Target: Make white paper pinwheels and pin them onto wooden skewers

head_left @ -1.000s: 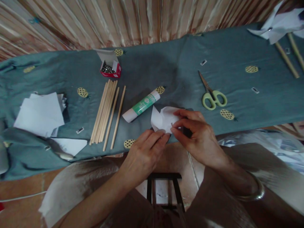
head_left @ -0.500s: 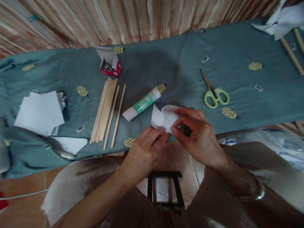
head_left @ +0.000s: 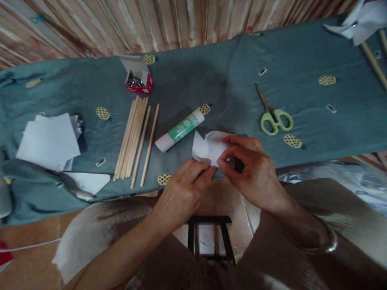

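Note:
A small folded white paper piece [head_left: 207, 148] lies at the near edge of the teal cloth [head_left: 211, 80]. My right hand [head_left: 250, 171] pinches its right corner between thumb and fingers. My left hand [head_left: 184, 189] presses fingertips together against the paper's lower edge. A green-and-white glue stick [head_left: 179, 131] lies just left of the paper. A bundle of wooden sticks [head_left: 134, 139] lies further left.
Green-handled scissors [head_left: 273, 117] lie to the right. An open red box of pins [head_left: 137, 80] sits at the back. A stack of white paper squares [head_left: 50, 141] is at the left. More paper and sticks [head_left: 367, 28] occupy the far right corner. A black stool [head_left: 210, 237] stands below.
Both hands stay on the paper with only slight finger shifts. The view has tilted a little, moving everything slightly up in the frame.

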Action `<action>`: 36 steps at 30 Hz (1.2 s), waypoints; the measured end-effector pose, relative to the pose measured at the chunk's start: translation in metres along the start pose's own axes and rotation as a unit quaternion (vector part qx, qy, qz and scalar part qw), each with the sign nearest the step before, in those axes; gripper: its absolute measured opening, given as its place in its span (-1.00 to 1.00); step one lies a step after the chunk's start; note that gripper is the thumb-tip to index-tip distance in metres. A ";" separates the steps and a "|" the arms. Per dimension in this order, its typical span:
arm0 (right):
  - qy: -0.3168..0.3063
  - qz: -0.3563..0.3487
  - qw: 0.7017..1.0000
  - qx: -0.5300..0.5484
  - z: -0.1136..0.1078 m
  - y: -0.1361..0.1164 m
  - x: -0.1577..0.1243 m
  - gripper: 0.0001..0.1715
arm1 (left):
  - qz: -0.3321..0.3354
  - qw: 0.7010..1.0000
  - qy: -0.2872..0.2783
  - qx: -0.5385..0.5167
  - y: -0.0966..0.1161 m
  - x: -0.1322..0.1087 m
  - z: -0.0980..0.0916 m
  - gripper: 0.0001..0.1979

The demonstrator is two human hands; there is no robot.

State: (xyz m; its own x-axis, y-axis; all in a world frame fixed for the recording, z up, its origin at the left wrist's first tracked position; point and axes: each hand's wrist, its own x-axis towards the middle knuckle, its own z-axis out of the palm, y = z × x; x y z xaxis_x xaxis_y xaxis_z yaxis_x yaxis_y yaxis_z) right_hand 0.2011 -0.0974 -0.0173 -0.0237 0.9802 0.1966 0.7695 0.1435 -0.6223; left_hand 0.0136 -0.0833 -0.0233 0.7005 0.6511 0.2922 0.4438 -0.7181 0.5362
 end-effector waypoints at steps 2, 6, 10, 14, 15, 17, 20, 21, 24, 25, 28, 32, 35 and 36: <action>0.000 -0.002 1.000 -0.002 0.000 -0.001 0.000 -0.87 | 0.000 1.000 -0.002 -0.003 0.000 0.000 0.000 -0.75; 0.002 -0.004 1.000 -0.007 -0.001 -0.001 -0.001 -0.88 | 0.000 1.000 -0.008 -0.002 -0.002 0.000 0.000 -0.75; 0.006 -0.030 0.999 -0.007 0.000 0.000 -0.004 -0.85 | 0.002 1.000 -0.010 -0.004 -0.002 0.002 0.000 -0.76; -0.003 -0.059 0.998 -0.018 0.001 0.000 -0.006 -0.76 | 0.001 1.000 -0.009 -0.002 -0.002 0.002 0.000 -0.76; -0.007 -0.063 0.998 -0.026 0.001 0.000 -0.007 -0.75 | -0.001 1.000 -0.009 -0.002 -0.002 0.002 0.000 -0.76; -0.014 -0.071 0.996 -0.045 0.001 0.000 -0.007 -0.73 | -0.005 1.000 -0.012 0.000 -0.002 0.002 0.000 -0.76; -0.022 -0.090 0.993 -0.075 0.002 0.000 -0.008 -0.73 | -0.007 1.000 -0.012 0.001 -0.001 0.002 0.000 -0.77; -0.025 -0.099 0.991 -0.087 0.003 0.000 -0.008 -0.73 | -0.007 1.000 -0.010 -0.001 -0.001 0.002 0.000 -0.77; -0.027 -0.120 0.985 -0.118 0.005 0.001 -0.010 -0.73 | -0.009 1.000 -0.009 -0.008 0.000 0.003 -0.001 -0.77; -0.024 -0.125 0.984 -0.123 0.007 0.001 -0.010 -0.72 | -0.010 1.000 -0.009 -0.009 0.000 0.003 -0.001 -0.77; -0.003 -0.137 0.983 -0.125 0.012 0.002 -0.013 -0.70 | -0.012 1.000 -0.014 -0.001 0.001 0.003 -0.002 -0.77; 0.014 -0.168 0.979 -0.117 0.018 0.004 -0.013 -0.70 | -0.008 1.000 -0.003 0.016 0.002 0.004 -0.003 -0.79; 0.021 -0.189 0.975 -0.118 0.019 0.006 -0.012 -0.70 | 0.003 0.999 0.006 0.034 0.002 0.006 -0.003 -0.81; 0.023 -0.190 0.974 -0.119 0.018 0.006 -0.011 -0.71 | 0.004 0.999 0.006 0.038 0.002 0.006 -0.002 -0.82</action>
State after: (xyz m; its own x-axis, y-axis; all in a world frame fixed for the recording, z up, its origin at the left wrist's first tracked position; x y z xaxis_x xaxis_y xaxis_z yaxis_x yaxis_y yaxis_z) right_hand 0.1944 -0.1052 -0.0370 -0.3117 0.8545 0.4156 0.8369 0.4540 -0.3057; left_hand 0.0176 -0.0804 -0.0187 0.6978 0.6474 0.3065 0.4793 -0.7400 0.4720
